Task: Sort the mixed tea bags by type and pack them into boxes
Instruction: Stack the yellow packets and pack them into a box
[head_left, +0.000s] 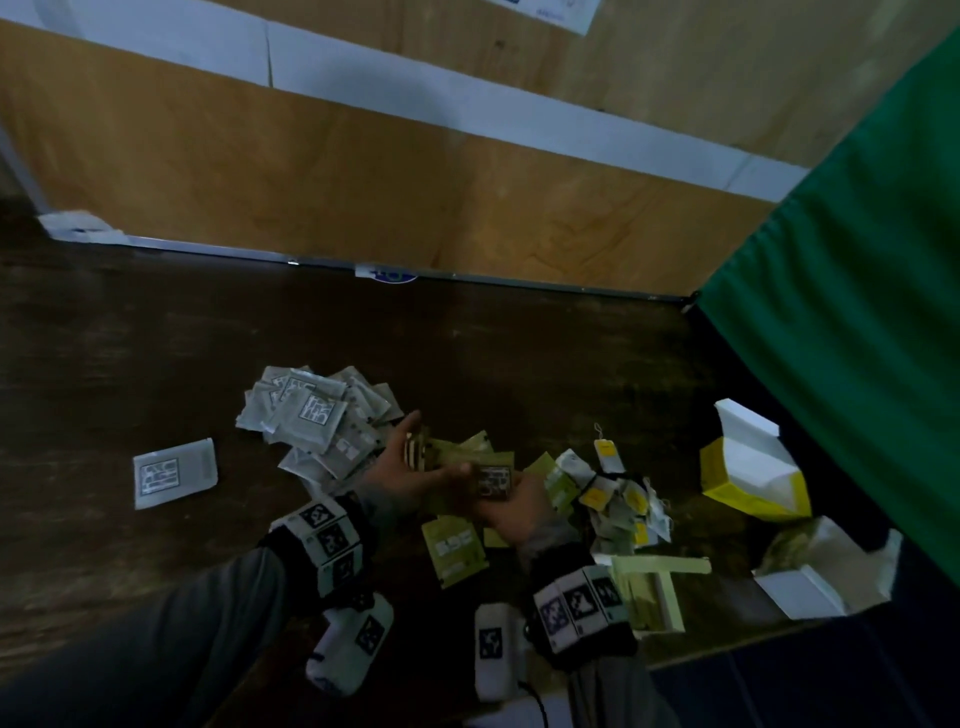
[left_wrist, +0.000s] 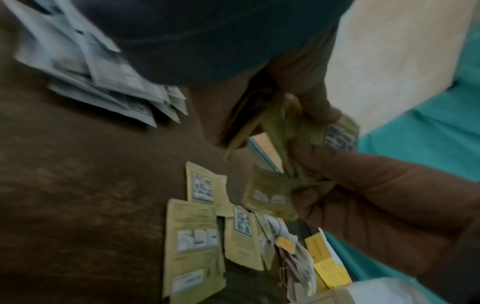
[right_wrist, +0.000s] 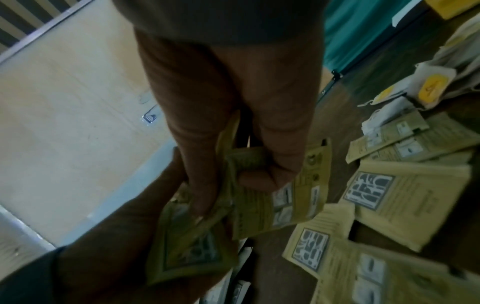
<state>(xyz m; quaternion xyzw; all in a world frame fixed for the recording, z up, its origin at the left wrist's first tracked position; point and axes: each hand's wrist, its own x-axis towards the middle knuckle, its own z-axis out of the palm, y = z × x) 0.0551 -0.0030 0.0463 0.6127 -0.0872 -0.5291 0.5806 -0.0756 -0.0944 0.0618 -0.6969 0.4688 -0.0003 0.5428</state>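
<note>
Both hands meet over the dark table and hold one bundle of green tea sachets (head_left: 457, 467) between them. My left hand (head_left: 408, 460) grips the bundle's far end; its fingers (left_wrist: 315, 102) curl over the sachet edges (left_wrist: 283, 131). My right hand (head_left: 496, 499) pinches the near end, its fingers (right_wrist: 259, 181) folded round the sachets (right_wrist: 272, 197). A pile of grey sachets (head_left: 311, 421) lies just left of the hands. Loose green sachets (head_left: 454, 553) lie under the hands. White tea bags with yellow tags (head_left: 621, 501) are heaped to the right.
One grey sachet (head_left: 174, 472) lies alone at the left. An open yellow box (head_left: 748, 470) stands at the right edge, a pale green box (head_left: 654, 590) near my right wrist and another open box (head_left: 810, 569) beside it. A wooden wall panel (head_left: 337, 171) borders the table's far side.
</note>
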